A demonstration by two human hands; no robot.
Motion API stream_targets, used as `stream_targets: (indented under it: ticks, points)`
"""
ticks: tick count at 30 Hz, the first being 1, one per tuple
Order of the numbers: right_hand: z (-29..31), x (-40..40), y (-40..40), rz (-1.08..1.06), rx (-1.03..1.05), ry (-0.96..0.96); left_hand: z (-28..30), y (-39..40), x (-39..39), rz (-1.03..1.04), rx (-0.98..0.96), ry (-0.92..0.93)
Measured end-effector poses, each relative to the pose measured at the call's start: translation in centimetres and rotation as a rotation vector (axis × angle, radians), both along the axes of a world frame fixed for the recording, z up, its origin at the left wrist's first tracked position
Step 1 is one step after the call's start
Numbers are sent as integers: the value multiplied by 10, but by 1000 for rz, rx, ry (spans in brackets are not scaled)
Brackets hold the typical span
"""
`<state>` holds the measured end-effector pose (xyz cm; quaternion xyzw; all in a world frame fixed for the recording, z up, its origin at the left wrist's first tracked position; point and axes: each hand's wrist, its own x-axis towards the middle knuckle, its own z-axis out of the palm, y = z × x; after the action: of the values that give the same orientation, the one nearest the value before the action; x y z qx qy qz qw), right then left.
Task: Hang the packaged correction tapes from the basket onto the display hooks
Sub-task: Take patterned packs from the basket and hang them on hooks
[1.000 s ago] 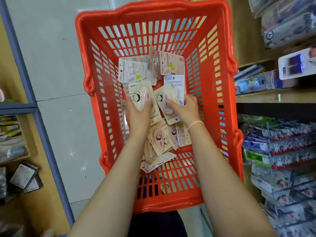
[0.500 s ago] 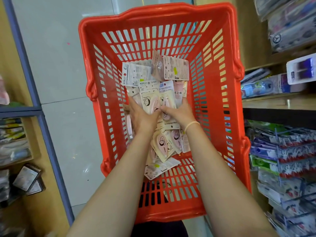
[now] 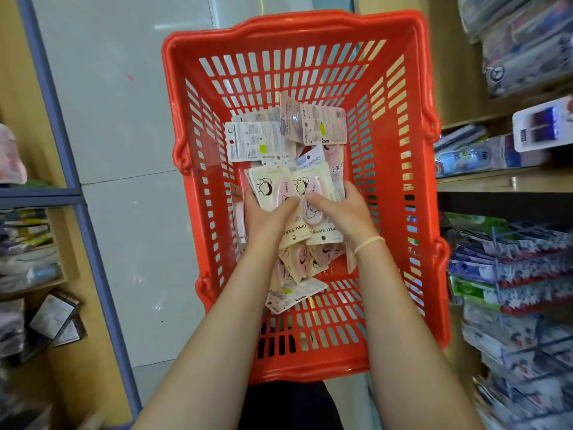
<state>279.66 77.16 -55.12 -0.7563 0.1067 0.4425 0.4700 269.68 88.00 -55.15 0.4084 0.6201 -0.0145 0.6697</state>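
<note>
Gripping packaged correction tapes (image 3: 280, 193), both hands (image 3: 305, 212) reach into the orange basket (image 3: 400, 193).

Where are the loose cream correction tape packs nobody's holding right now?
In the head view, the loose cream packs lie on the floor of the red basket, between the two wrists, just below the packs gripped by the left hand and right hand.

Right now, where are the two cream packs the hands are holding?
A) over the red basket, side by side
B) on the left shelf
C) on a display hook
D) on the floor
A: the left hand and right hand each grip a cream pack, side by side over the red basket.
</note>
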Motion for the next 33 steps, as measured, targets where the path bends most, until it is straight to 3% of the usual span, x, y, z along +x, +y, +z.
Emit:
stream_targets:
  ticks: [9,19,26,33]
  points:
    - [78,-38,-37,-150,181,22,73,-3,-33,-116,-89,-174]
    - [214,-73,-67,-282,424,1,188,2,-60,-268,-285,-500]
    - [309,-90,-75,-345,602,-123,269,-2,-58,-391,-314,-657]
    - [361,-103,-78,-374,621,-262,322,-3,-59,-460,-296,-776]
